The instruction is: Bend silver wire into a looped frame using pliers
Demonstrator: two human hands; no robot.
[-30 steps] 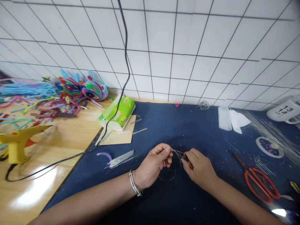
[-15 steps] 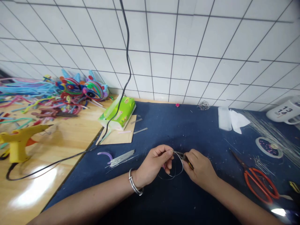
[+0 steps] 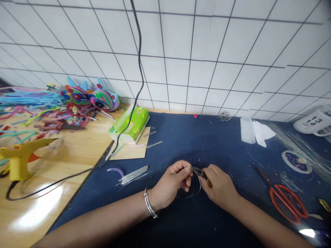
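My left hand pinches a thin silvery wire between thumb and forefinger. The wire bends in a loose loop below the fingertips, just above the dark blue mat. Something small and pink shows under the left fingers; its kind is hidden. Closed round the yellow-and-black handles of a pair of pliers is my right hand. The jaws of the pliers point left and meet the wire right at my left fingertips. Whether they grip it is too small to tell.
Left of my hands lie cut wires and a purple curved strip. Orange-handled scissors and a round dish are at right. A green tissue pack, a black cable and a yellow glue gun stand leftward.
Both hands hold nearly the same place. The wire loop has shifted slightly, and the pliers have turned a little at my left fingertips.
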